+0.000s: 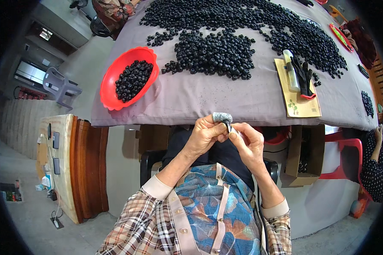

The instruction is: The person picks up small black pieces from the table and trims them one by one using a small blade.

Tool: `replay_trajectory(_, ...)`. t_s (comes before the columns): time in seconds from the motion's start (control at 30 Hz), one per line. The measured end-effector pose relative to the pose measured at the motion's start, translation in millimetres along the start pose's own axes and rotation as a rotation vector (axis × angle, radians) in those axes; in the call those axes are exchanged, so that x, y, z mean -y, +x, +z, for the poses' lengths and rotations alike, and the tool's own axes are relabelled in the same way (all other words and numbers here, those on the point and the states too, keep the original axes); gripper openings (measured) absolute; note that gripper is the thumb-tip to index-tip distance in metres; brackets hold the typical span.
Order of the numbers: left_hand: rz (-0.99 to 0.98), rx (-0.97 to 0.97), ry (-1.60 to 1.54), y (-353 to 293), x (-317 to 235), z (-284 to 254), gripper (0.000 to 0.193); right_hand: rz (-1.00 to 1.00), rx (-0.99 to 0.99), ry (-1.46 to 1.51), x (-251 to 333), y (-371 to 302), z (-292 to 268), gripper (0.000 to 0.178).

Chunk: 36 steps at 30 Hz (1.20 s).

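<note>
Just off the near edge of the cloth-covered table, my two hands meet in front of my body. My left hand (201,138), its index fingertip wrapped in a grey cloth cover (221,117), pinches a small black bead-like piece (227,125). My right hand (250,143) is closed, thumb and fingertips pressed against the same spot. What lies inside its fingers is too small and covered to name. Ahead on the table lies a pile of small black bead-like pieces (215,54). A red scalloped bowl (110,83) at left holds more of them.
A larger spread of black pieces (225,12) covers the table's far side. At right lie a tan packet (304,109), a clear tube (292,74) and a black glove (304,80). Below are a cardboard box (300,176) and red chair (349,157); another person's arm (376,144) shows far right.
</note>
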<state>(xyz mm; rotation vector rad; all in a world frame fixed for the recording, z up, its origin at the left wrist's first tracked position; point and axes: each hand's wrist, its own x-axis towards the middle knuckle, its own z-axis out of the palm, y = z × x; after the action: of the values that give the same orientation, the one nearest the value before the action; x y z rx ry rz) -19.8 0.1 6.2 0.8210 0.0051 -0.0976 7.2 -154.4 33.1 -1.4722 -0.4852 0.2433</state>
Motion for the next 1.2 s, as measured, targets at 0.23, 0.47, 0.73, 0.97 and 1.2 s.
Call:
replay_trajectory(0.23,-0.008,-0.007,-0.024,-1,-2,-2,0.018,-0.112,-0.032,-0.160,-10,0,2,0.015)
replay_trajectory(0.47,-0.011,0.010,-0.039,-2,0,-5,0.017,-0.096,-0.030,-0.183,-7,-1,3,0.014)
replay_trajectory(0.73,-0.020,-0.007,-0.024,-1,2,-6,0.016,-0.074,-0.045,-0.161,-6,-1,4,0.013)
replay_trajectory(0.97,-0.034,-0.029,0.014,-2,-1,-6,0.017,-0.095,-0.042,-0.248,-10,0,4,0.013)
replay_trajectory(1.2,-0.022,-0.062,0.018,-6,-3,-3,0.015,0.048,-0.063,-0.155,-8,-3,10,0.011)
